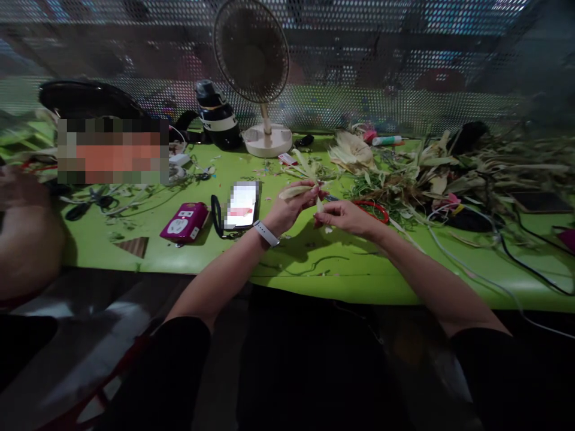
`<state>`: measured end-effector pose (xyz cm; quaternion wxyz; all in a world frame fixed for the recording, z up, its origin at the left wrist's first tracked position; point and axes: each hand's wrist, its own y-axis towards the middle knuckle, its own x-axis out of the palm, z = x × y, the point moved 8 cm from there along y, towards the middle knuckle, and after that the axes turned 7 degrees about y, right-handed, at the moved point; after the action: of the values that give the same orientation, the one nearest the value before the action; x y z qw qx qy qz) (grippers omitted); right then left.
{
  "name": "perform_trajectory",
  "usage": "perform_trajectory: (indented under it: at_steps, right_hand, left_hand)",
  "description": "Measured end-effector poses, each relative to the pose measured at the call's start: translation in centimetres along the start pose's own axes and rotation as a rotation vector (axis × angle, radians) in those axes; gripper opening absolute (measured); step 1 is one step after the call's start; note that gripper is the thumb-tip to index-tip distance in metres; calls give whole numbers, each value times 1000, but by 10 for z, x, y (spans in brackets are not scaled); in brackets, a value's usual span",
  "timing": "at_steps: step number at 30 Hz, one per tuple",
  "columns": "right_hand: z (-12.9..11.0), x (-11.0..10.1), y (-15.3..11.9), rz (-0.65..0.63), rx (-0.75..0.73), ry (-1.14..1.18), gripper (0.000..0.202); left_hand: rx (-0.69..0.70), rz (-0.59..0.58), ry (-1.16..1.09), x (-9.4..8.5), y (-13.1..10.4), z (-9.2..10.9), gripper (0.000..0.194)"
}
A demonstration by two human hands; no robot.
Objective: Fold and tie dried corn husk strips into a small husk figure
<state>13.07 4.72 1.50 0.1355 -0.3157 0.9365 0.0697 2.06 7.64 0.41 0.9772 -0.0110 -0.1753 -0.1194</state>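
Pale green corn-husk-like leaves [294,192] are gripped in my left hand [291,205], whose wrist wears a white band [266,233]. Close beside it on the right, my right hand [344,218] pinches a small pale leaf piece [320,206] below the held leaves. Something reddish shows between the fingertips, too small to make out. Red-handled scissors [375,209] lie just behind my right hand. To the left of my hands a lit phone [242,205] rests on the green table [296,287].
A fan [268,140], a black bottle [218,120] and a dried husk bundle [353,151] stand or lie at the back. Plant stems [426,173] and cables cover the right. A purple power socket [184,222] sits left of the phone. Another person's arm [29,239] is at far left.
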Motion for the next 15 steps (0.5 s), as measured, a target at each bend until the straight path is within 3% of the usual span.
perform_trajectory:
  at_steps: [4, 6, 11, 15]
  right_hand:
    - [-21, -45, -11, 445, -169, -237, 38]
    - [-31, -54, -17, 576, -272, -375, 35]
    - [-8, -38, -2, 374, -148, -393, 40]
    - [-5, -30, -2, 333, -140, -359, 41]
  left_hand:
    - [-109, 24, 76, -5, 1, -4, 20]
    - [-117, -12, 98, -2, 2, -6, 20]
    - [-6, -47, 194, 3, 2, -3, 25]
    - [-31, -23, 375, 3, 1, -5, 21]
